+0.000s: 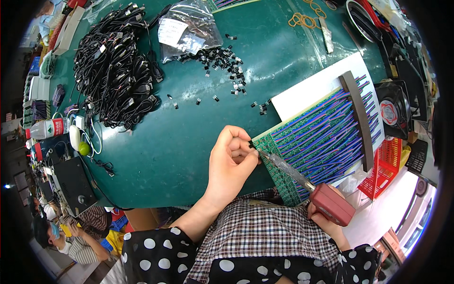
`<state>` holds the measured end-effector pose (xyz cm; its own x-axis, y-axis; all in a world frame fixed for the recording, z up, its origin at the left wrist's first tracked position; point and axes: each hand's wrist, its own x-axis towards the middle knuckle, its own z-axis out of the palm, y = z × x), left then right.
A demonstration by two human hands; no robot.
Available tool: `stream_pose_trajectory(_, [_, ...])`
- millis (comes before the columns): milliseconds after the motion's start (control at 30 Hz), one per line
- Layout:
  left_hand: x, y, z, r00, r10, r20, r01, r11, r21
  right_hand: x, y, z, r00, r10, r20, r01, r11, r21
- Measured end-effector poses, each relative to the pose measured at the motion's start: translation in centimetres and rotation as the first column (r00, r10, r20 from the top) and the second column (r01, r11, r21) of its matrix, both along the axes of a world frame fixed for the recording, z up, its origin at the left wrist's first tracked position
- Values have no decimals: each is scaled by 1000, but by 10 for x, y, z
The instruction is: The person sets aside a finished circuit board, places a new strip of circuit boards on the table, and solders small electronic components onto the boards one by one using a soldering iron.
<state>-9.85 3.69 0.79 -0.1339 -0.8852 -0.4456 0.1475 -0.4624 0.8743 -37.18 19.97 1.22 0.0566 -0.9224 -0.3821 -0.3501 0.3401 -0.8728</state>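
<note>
My left hand (229,163) pinches a small black component (251,144) at the left corner of a green circuit board panel (279,177). In my right hand (326,225) is a soldering iron (333,204) with a dark red handle. Its tip reaches the board edge right beside my left fingertips; whether it touches the component I cannot tell. Rows of blue and purple wires (317,130) lie across the panel, pressed down by a dark flat bar (357,113). White sheet material (302,97) shows beneath the panel.
Loose black three-legged components (227,61) spill from a clear bag (189,33). A heap of black cables (116,71) covers the far left of the green table (156,165). A black control box (73,184), a fan (395,109) and a red basket (388,163) flank it. Another person (71,244) sits at lower left.
</note>
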Motion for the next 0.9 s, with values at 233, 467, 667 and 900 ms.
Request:
stream_pose_trajectory(233, [-3,1,4,999,6,52,-4,999,-48,15,-18,25,917,-245,316,192,963,187])
stream_pose_trajectory(467, [35,-32,25,831,69,552,138,936,-324,23,-25,28,856,-236,460,198,972,130])
stream_pose_trajectory(667, [48,-80,1,590,84,803,369,857,-360,22,-23,29,845,-246,475,203,969,141])
stream_pose_trajectory(900, [49,-93,8,458,-11,889,537,801,-266,27,-23,28,825,-303,477,274,953,131])
